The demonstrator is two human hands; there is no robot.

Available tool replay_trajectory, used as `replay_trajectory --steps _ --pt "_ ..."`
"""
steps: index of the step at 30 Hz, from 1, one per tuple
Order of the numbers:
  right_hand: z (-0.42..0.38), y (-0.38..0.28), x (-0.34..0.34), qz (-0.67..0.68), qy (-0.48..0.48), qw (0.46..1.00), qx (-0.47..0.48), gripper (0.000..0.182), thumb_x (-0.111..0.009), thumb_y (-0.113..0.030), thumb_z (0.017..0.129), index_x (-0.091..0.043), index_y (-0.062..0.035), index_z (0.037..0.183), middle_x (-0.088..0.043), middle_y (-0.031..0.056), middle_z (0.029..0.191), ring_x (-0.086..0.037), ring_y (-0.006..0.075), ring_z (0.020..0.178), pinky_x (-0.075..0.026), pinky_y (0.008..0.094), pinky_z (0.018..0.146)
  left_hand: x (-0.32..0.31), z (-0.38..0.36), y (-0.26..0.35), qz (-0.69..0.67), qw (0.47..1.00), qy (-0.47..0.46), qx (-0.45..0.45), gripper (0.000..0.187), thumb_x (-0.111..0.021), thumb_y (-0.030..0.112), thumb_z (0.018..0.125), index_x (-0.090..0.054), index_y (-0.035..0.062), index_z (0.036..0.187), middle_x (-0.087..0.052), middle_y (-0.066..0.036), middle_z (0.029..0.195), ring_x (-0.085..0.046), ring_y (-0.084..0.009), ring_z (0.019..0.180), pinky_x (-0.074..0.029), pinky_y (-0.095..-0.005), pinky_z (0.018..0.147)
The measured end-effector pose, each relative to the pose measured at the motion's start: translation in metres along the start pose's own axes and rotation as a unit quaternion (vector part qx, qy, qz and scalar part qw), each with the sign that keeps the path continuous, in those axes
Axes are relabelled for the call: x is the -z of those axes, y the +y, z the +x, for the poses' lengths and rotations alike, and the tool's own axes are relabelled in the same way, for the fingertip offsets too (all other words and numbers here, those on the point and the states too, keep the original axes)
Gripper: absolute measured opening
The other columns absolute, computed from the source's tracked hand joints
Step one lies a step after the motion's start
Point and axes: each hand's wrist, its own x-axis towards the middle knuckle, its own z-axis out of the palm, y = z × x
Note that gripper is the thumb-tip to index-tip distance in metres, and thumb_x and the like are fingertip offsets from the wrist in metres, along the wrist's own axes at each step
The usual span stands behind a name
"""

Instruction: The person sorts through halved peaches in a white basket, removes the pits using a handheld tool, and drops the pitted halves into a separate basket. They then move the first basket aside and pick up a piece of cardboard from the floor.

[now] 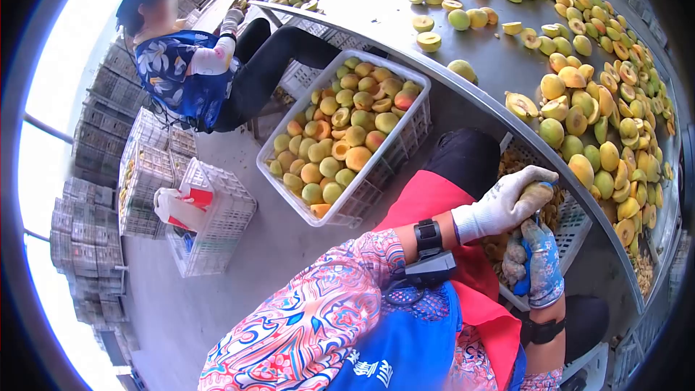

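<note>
My left hand (507, 201), in a white knitted glove with dirty fingertips, is closed above the table's near edge side, its fingers curled round something hidden. Just below it, my right hand (541, 264) wears a blue-and-white glove and is also closed. What it holds cannot be made out. The two hands nearly touch, over a crate (572, 235) with small brown pieces in it. Beside them, halved and whole yellow-green fruits (575, 119) lie heaped on the metal table (384, 11).
A white crate (264, 163) full of fruit stands on the floor left of my knees. Another person (184, 65) sits at the table, upper left. A crate with a white-and-red cloth (190, 206) and stacked crates (87, 239) are farther left. The table's edge runs diagonally beside my hands.
</note>
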Motion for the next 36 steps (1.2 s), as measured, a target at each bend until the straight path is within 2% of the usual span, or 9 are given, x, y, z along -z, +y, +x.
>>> replay_trajectory --steps 3,12,19,21,25,27,28,31,36 --pt "0.002 0.002 0.013 0.09 -0.1 0.991 -0.026 0.018 -0.051 -0.03 0.097 -0.054 -0.0121 0.094 -0.042 -0.0016 0.054 -0.037 0.0113 0.036 -0.032 0.0241 0.034 0.005 0.0 0.004 -0.195 0.963 -0.051 0.176 0.031 -0.053 0.016 0.094 -0.054 0.0031 0.123 -0.058 -0.003 0.094 -0.055 -0.0086 0.086 -0.047 -0.0256 0.078" --pt "0.009 0.009 0.025 0.148 -0.224 0.961 -0.059 0.029 -0.043 -0.039 0.1 -0.053 -0.0125 0.095 -0.043 -0.0053 0.053 -0.034 0.0079 0.031 -0.032 0.0277 0.034 -0.001 -0.003 -0.003 -0.343 0.915 -0.075 0.199 0.032 -0.054 0.029 0.095 -0.058 0.0046 0.116 -0.056 0.0 0.085 -0.052 -0.0071 0.08 -0.045 -0.0229 0.072" --pt "0.012 0.01 0.04 0.074 -0.165 0.982 0.052 0.027 -0.049 -0.04 0.098 -0.052 -0.0135 0.095 -0.042 -0.0052 0.053 -0.033 0.0079 0.031 -0.032 0.0266 0.034 -0.021 0.001 -0.02 -0.433 0.838 0.154 0.294 0.038 -0.052 0.04 0.097 -0.06 0.0049 0.11 -0.058 -0.002 0.084 -0.056 -0.0109 0.075 -0.047 -0.0256 0.066" --pt "0.012 0.006 0.052 0.064 -0.16 0.981 0.085 0.026 -0.051 -0.04 0.097 -0.052 -0.0138 0.095 -0.043 -0.0048 0.053 -0.033 0.008 0.031 -0.032 0.0263 0.034 -0.006 0.002 -0.008 -0.099 0.955 0.057 0.274 0.034 -0.054 0.034 0.096 -0.059 0.0035 0.11 -0.062 -0.004 0.089 -0.06 -0.0137 0.081 -0.049 -0.0282 0.074" --pt "0.038 0.015 0.093 -0.122 0.073 0.99 0.002 0.023 -0.058 -0.033 0.092 -0.056 -0.0095 0.092 -0.052 0.0043 0.06 -0.05 0.0146 0.045 -0.038 0.0301 0.037 0.029 0.012 -0.003 -0.074 0.982 0.093 0.147 0.029 -0.055 0.025 0.095 -0.059 0.0024 0.112 -0.064 -0.005 0.093 -0.059 -0.0121 0.087 -0.049 -0.0286 0.079" --pt "0.062 0.04 0.122 -0.754 0.106 0.61 0.222 0.034 -0.06 -0.031 0.089 -0.06 0.0013 0.098 -0.063 0.0199 0.073 -0.063 0.0339 0.061 -0.05 0.0425 0.056 0.061 0.015 0.01 -0.087 0.97 0.116 0.195 0.029 -0.056 0.026 0.095 -0.059 0.0043 0.114 -0.057 0.0 0.084 -0.051 -0.0049 0.069 -0.044 -0.0218 0.06" --pt "0.059 0.039 0.115 -0.706 0.157 0.691 -0.01 0.039 -0.061 -0.031 0.086 -0.061 0.0066 0.097 -0.064 0.0283 0.083 -0.065 0.0398 0.078 -0.051 0.0456 0.07 0.081 0.012 0.017 -0.064 0.972 0.131 0.183 0.029 -0.055 0.026 0.095 -0.058 0.0037 0.115 -0.058 0.0 0.084 -0.051 -0.0046 0.068 -0.043 -0.0213 0.058" --pt "0.056 0.038 0.098 -0.662 0.105 0.739 -0.073 0.038 -0.061 -0.031 0.086 -0.061 0.0065 0.092 -0.064 0.024 0.076 -0.066 0.0362 0.069 -0.051 0.0443 0.063 0.146 -0.008 0.005 0.021 0.963 0.206 0.172 0.032 -0.054 0.026 0.096 -0.056 0.0005 0.116 -0.058 -0.004 0.099 -0.053 -0.0089 0.092 -0.046 -0.0256 0.081" --pt "0.057 0.032 0.081 -0.67 0.102 0.726 -0.116 0.034 -0.057 -0.028 0.088 -0.061 0.0058 0.092 -0.063 0.0197 0.068 -0.064 0.0305 0.057 -0.05 0.0416 0.054 0.255 -0.065 -0.016 0.197 0.862 0.293 0.363 0.05 -0.05 0.042 0.094 -0.047 0.0111 0.133 -0.06 -0.007 0.096 -0.055 -0.0144 0.079 -0.048 -0.0279 0.069"
